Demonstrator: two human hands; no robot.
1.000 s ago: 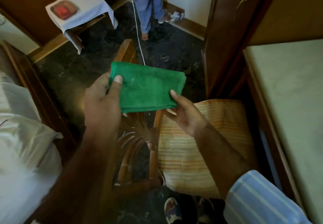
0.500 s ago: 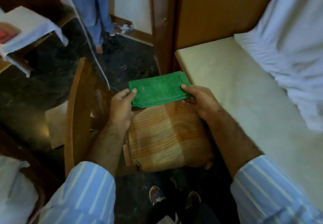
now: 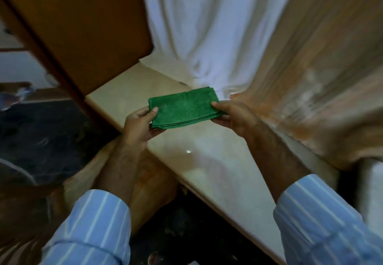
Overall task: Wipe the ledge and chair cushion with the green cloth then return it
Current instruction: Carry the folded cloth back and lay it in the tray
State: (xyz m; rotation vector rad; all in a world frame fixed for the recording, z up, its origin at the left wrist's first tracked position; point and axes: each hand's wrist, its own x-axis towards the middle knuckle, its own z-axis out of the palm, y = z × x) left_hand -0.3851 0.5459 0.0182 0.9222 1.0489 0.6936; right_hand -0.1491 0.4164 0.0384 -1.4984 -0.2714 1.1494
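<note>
Head view: left hand (image 3: 138, 129) and right hand (image 3: 236, 117) each pinch one short end of the folded green cloth (image 3: 183, 107), thumbs on top, fingers under. Cloth sits at frame centre, stretched flat between both hands, just above the pale ledge (image 3: 207, 157); can't tell if it touches. Chair cushion (image 3: 149, 184), striped orange, lower left of centre, beside the ledge edge. Progress, judged: no wiping stroke visible on ledge or cushion, cloth neatly folded, so either start or ready for return; unclear which. White curtain (image 3: 199, 26) top centre, orange curtain (image 3: 310, 78) right. No containers in view.
</note>
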